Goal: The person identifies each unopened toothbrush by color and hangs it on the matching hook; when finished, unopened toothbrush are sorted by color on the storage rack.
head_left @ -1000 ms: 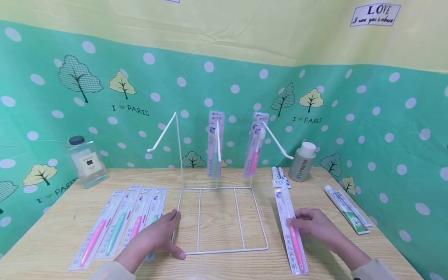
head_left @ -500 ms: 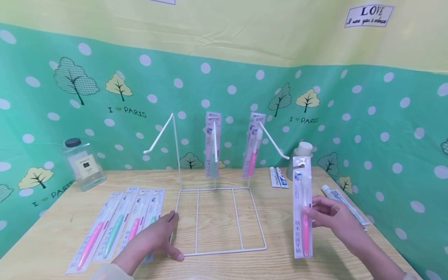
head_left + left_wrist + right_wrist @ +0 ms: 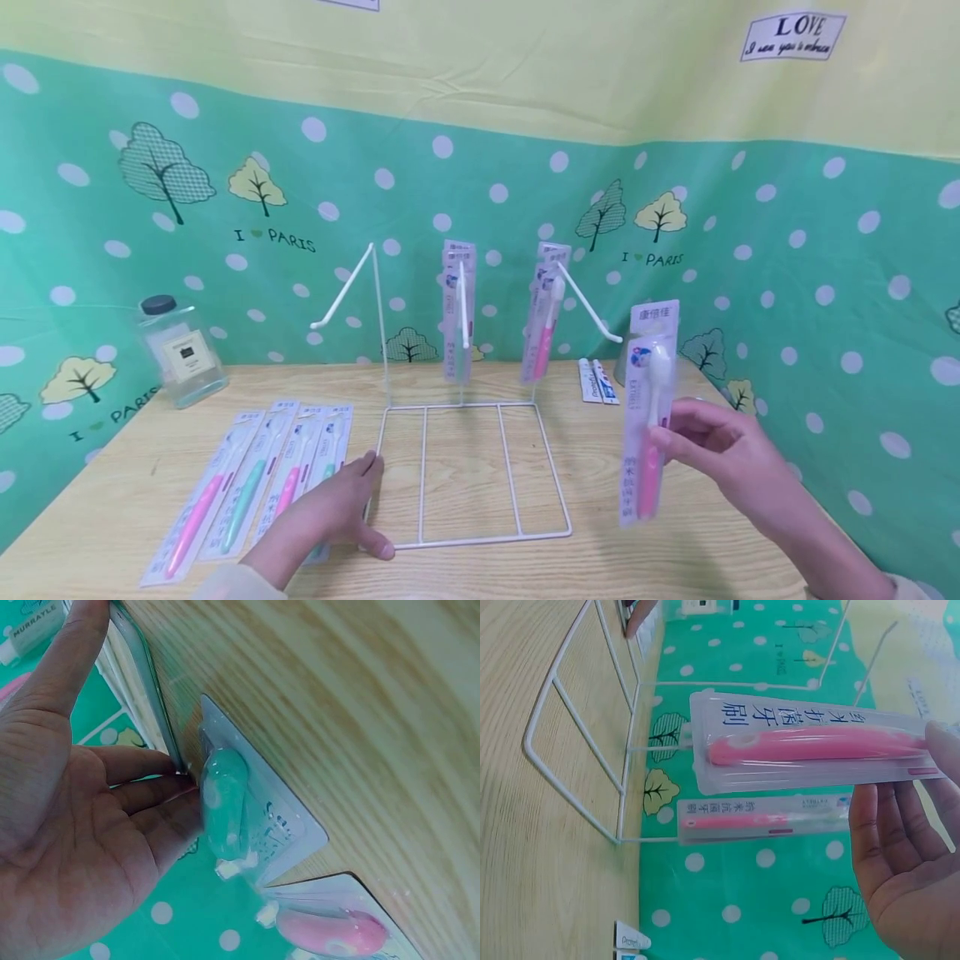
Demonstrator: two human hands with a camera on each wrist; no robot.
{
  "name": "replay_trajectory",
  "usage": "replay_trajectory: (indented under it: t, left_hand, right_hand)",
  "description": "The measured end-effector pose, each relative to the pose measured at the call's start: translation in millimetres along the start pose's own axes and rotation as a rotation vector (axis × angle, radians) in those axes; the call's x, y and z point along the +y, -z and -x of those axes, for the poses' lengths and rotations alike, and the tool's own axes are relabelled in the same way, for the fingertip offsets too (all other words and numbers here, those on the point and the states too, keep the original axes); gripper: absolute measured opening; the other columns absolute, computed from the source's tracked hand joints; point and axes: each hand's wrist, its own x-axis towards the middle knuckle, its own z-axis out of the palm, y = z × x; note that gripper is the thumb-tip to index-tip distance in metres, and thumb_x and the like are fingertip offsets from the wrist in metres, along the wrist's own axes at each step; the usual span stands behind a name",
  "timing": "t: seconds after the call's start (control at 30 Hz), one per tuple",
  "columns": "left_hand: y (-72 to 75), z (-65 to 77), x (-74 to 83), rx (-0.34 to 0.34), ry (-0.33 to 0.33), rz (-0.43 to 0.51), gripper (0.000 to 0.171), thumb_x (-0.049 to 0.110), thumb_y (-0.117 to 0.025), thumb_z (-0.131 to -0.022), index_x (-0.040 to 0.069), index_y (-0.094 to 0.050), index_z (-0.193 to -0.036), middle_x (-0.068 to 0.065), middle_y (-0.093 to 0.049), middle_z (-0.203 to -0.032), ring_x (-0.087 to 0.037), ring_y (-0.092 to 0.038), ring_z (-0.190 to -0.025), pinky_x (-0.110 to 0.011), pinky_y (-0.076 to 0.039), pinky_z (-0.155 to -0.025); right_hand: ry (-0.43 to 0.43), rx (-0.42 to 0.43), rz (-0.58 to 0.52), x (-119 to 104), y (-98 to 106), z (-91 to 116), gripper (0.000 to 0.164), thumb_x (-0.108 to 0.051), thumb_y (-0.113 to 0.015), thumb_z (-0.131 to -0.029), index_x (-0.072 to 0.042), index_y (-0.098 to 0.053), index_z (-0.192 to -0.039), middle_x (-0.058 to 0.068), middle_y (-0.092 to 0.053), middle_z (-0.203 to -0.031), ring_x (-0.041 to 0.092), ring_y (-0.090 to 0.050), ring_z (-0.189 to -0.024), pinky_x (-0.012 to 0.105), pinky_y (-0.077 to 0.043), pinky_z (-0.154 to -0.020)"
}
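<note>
My right hand [image 3: 731, 458] pinches a packaged pink toothbrush [image 3: 651, 425] between thumb and fingers, upright above the table to the right of a white wire rack [image 3: 517, 475]. In the right wrist view the pink handle [image 3: 810, 746] shows through clear plastic. My left hand [image 3: 337, 508] rests on the left side of the rack's base, fingers and thumb fairly straight against the wire. Packaged toothbrushes [image 3: 542, 333] hang on the right hook, and others [image 3: 456, 333] on the middle hook; the left hook [image 3: 341, 287] is bare. Several packaged toothbrushes [image 3: 198, 521] lie left of the rack, partly behind my left hand.
A glass bottle [image 3: 187, 358] with a dark cap stands at the back left of the wooden table [image 3: 97, 500]. Two small tubes [image 3: 597, 382] lie at the back right. A grey bottle [image 3: 621, 362] is mostly hidden behind the held package. Patterned cloth [image 3: 300, 183] surrounds the back.
My right hand has lifted the packaged pink toothbrush off the table, moved it up and slightly right, and tilted its top toward the right. The left hand stays on the rack.
</note>
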Motion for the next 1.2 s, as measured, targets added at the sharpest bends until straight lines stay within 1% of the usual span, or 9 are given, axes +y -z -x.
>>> replay_trajectory:
  t: [0.1,0.3,0.5,0.73,0.87,1.07,1.2]
  left_hand:
    - [-0.2,0.1,-0.1,0.005,0.0,0.0,0.123,0.053,-0.08,-0.043,-0.013,-0.031,-0.134,-0.034,-0.026,-0.138,-0.047,-0.027,-0.125,-0.054,-0.028,-0.101]
    - [-1.6,0.1,-0.8,0.017,0.001,0.004,0.122,0.053,-0.08,-0.043,-0.013,-0.032,-0.133,-0.034,-0.026,-0.138,-0.048,-0.028,-0.125,-0.055,-0.027,-0.101]
    - [-1.3,0.5,-1.5,0.005,0.0,0.001,0.122,0.054,-0.079,-0.044,-0.012,-0.031,-0.134,-0.033,-0.025,-0.139,-0.048,-0.027,-0.125,-0.056,-0.027,-0.101]
    - [-1.9,0.3,-1.4,-0.006,0.006,0.008,0.122,0.054,-0.078,-0.044,-0.012,-0.031,-0.135,-0.032,-0.025,-0.14,-0.046,-0.026,-0.126,-0.055,-0.027,-0.102]
    - [-2.5,-0.8,-1.6,-0.009,0.009,0.004,0.122,0.055,-0.078,-0.044,-0.011,-0.031,-0.134,-0.031,-0.024,-0.14,-0.047,-0.026,-0.126,-0.055,-0.027,-0.101]
    - [-2.3,1.2,-0.9,-0.006,0.013,0.008,0.122,0.055,-0.078,-0.044,-0.011,-0.031,-0.135,-0.031,-0.025,-0.14,-0.046,-0.026,-0.127,-0.054,-0.026,-0.102]
    - [-2.5,1.5,-0.4,0.002,0.01,0.018,0.123,0.055,-0.078,-0.043,-0.011,-0.031,-0.135,-0.031,-0.025,-0.14,-0.045,-0.026,-0.127,-0.054,-0.026,-0.103]
  right_hand:
    - [0.009,-0.019,0.005,-2.3,-3.4,-3.1,0.022,-0.006,-0.056,-0.089,0.001,-0.059,-0.11,0.011,-0.063,-0.098,0.024,-0.063,-0.083,0.031,-0.053,-0.076]
    - [0.035,-0.043,-0.01,0.9,-10.6,-7.4,0.021,-0.004,-0.056,-0.088,0.0,-0.061,-0.109,0.01,-0.065,-0.097,0.024,-0.064,-0.081,0.032,-0.054,-0.072]
    - [0.002,-0.079,-0.018,6.9,-16.0,-17.2,0.023,-0.011,-0.056,-0.09,-0.003,-0.061,-0.111,0.01,-0.065,-0.101,0.025,-0.063,-0.085,0.035,-0.054,-0.074]
    - [-0.059,-0.087,-0.026,17.0,-22.9,-39.7,0.029,-0.021,-0.056,-0.09,-0.004,-0.059,-0.114,0.013,-0.065,-0.097,0.027,-0.062,-0.082,0.037,-0.053,-0.075]
    - [-0.097,-0.085,-0.03,23.0,-24.9,-54.6,0.035,-0.029,-0.057,-0.089,-0.005,-0.058,-0.115,0.013,-0.064,-0.099,0.028,-0.062,-0.084,0.038,-0.052,-0.077]
    - [-0.09,-0.114,-0.063,34.1,-26.2,-80.2,0.037,-0.035,-0.053,-0.091,-0.008,-0.058,-0.117,0.012,-0.063,-0.104,0.031,-0.06,-0.091,0.039,-0.051,-0.081]
    - [-0.103,-0.107,-0.076,39.6,-27.9,-97.4,0.04,-0.038,-0.054,-0.09,-0.008,-0.058,-0.116,0.013,-0.062,-0.105,0.03,-0.06,-0.092,0.042,-0.051,-0.08]
